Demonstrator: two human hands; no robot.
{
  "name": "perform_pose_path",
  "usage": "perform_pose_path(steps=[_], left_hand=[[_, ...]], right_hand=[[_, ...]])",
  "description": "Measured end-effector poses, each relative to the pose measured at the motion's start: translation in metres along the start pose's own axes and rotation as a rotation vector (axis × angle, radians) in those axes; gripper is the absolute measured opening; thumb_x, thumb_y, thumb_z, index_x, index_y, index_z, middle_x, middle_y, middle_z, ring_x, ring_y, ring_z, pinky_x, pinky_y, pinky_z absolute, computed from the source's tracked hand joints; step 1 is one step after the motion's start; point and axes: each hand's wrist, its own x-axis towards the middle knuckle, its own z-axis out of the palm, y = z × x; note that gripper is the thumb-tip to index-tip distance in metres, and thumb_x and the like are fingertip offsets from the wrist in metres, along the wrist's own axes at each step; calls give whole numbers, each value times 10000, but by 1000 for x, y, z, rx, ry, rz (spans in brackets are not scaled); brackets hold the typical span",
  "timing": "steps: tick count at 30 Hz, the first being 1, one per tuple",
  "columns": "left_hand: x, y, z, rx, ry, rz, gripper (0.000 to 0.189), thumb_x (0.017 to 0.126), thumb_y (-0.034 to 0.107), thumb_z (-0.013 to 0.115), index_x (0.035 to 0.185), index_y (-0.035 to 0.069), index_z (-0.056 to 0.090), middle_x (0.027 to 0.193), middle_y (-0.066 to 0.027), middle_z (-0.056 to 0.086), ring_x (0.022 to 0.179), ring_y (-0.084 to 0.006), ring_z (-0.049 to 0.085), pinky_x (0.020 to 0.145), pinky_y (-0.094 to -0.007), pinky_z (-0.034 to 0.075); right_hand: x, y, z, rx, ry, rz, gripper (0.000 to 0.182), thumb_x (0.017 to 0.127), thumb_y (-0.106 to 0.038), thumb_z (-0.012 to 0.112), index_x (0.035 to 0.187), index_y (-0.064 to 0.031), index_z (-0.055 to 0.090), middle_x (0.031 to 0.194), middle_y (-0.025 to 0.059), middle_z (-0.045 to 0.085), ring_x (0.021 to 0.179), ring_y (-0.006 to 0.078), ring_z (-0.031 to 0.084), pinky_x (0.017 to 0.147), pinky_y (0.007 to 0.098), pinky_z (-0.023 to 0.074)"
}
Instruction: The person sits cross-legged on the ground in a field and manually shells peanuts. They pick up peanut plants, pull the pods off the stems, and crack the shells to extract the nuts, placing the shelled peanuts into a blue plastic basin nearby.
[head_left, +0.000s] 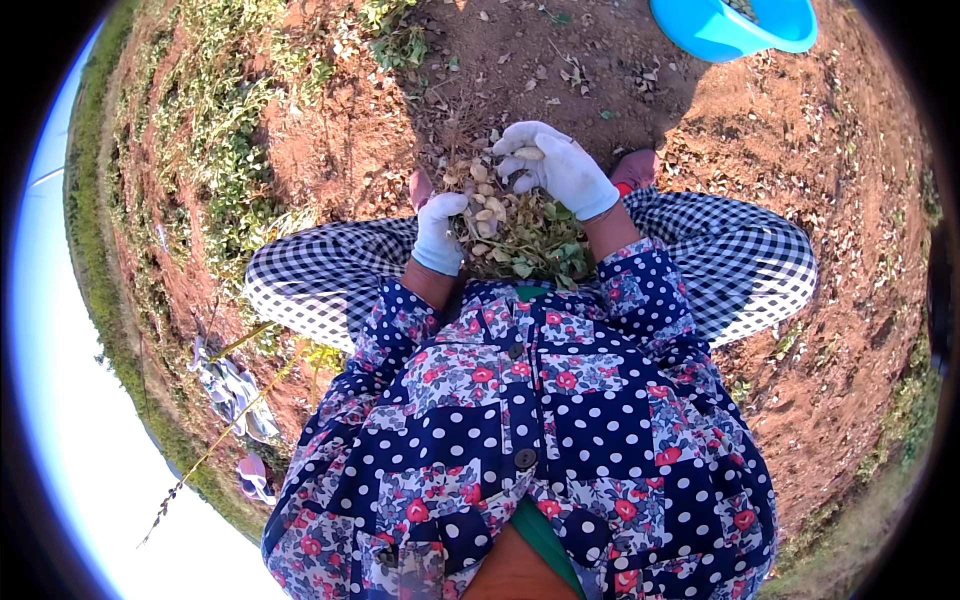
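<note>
My left hand (441, 234), in a white glove, is closed on a peanut plant (551, 244) at the left side of its pod cluster. Several pale peanut pods (487, 206) hang among its roots, and its green leaves lie in my lap. Above and right of the cluster is my right hand (559, 166), gloved in white too, with its fingers curled around a single peanut pod (529, 153). The palm side of the left hand is partly hidden.
A blue plastic basin (709, 37) with pods inside stands on the soil at the upper right. Pulled plants (232, 127) lie in a row on the left. Crumpled cloth (238, 397) rests at the lower left. My checked trouser legs (315, 262) are folded on both sides.
</note>
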Motion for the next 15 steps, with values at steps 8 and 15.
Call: perform_pose_path(steps=[8, 15], left_hand=[[2, 5, 10, 112, -81, -117, 479, 708, 82, 516, 1173, -28, 519, 1025, -131, 627, 886, -253, 626, 807, -361, 518], [3, -9, -6, -132, -228, 45, 618, 588, 158, 605, 1159, -40, 476, 989, -202, 587, 786, -334, 616, 661, -412, 551]], right_hand=[[1, 17, 16, -891, 99, -224, 261, 891, -265, 567, 987, -24, 599, 863, 33, 607, 720, 107, 550, 648, 237, 441], [0, 37, -6, 744, 14, -40, 215, 937, -244, 428, 856, -75, 532, 775, 78, 582, 557, 141, 523, 468, 248, 415]])
